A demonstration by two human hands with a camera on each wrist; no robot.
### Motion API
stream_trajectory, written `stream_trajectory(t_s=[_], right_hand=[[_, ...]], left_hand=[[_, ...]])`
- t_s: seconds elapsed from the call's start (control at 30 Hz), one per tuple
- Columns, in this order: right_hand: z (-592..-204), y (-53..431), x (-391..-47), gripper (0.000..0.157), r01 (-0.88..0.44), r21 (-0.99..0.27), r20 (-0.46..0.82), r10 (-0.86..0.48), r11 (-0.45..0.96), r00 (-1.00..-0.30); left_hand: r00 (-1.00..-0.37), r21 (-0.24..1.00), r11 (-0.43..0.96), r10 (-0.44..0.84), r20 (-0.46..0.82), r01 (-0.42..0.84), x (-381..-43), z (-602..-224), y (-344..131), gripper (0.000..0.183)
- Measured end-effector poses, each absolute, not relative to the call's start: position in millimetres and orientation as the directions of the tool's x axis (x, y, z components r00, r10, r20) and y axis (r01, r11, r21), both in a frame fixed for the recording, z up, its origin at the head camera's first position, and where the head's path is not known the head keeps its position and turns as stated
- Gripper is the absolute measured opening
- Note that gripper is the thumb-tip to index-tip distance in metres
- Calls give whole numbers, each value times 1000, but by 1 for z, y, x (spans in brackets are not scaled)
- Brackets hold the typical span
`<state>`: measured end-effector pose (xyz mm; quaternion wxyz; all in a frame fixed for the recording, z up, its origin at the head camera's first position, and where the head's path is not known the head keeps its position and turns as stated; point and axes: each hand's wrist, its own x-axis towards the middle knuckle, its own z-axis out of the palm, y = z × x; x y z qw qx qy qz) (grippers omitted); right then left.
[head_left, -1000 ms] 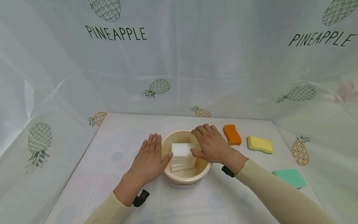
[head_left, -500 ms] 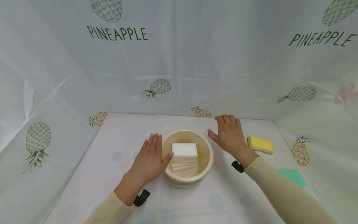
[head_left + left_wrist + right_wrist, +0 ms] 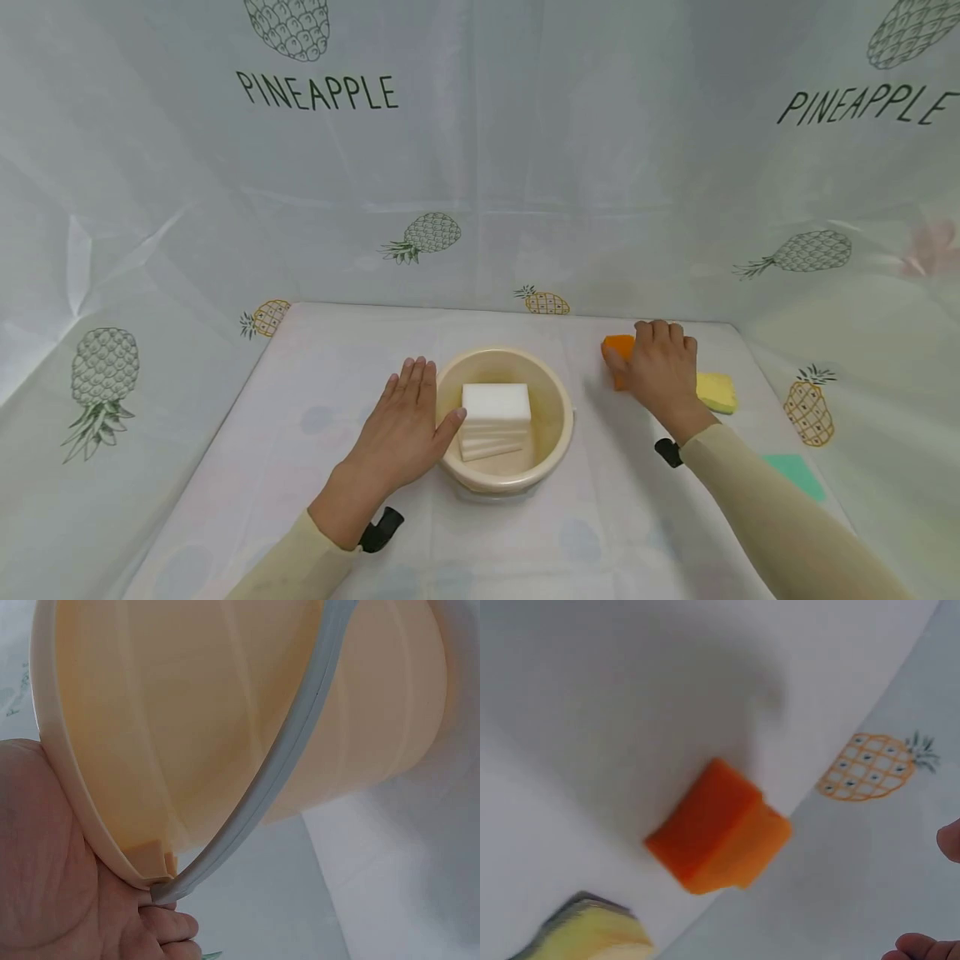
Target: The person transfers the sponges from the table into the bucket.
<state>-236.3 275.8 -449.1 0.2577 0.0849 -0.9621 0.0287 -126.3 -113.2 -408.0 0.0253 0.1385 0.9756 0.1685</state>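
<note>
A cream bucket (image 3: 566, 417) with a grey handle (image 3: 277, 761) stands mid-table. Inside it, white sponge blocks (image 3: 495, 402) lie stacked. My left hand (image 3: 393, 429) rests against the bucket's left rim, its fingers straight and the thumb over the edge. In the left wrist view the palm lies along the rim, fingertips near the handle's joint. My right hand (image 3: 663, 371) hovers over an orange sponge (image 3: 618, 343), partly covering it in the head view. The right wrist view shows that orange sponge (image 3: 709, 825) apart from the fingertips (image 3: 922, 947) at the right edge.
A yellow sponge (image 3: 717, 392) lies right of the orange one, partly behind my right hand. Farther right, a green sponge (image 3: 797, 475) is partly covered by my sleeve. A pineapple-print sheet (image 3: 480, 167) hangs behind the table (image 3: 360, 333).
My right hand has left the bucket's right side, gone up over the back of the table, and moved right to the orange sponge. The left hand keeps its place.
</note>
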Motion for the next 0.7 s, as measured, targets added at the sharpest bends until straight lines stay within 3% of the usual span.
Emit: stream_trajectory(t_s=[0.33, 0.7], right_hand=[[-486, 300, -237, 63, -77, 24, 339, -81, 997, -937], [-508, 306, -239, 68, 1, -8, 204, 2, 1000, -979]], left_hand=[[-962, 333, 908, 273, -9, 255, -127, -409, -113, 87], [-964, 336, 909, 267, -14, 247, -126, -409, -112, 87]])
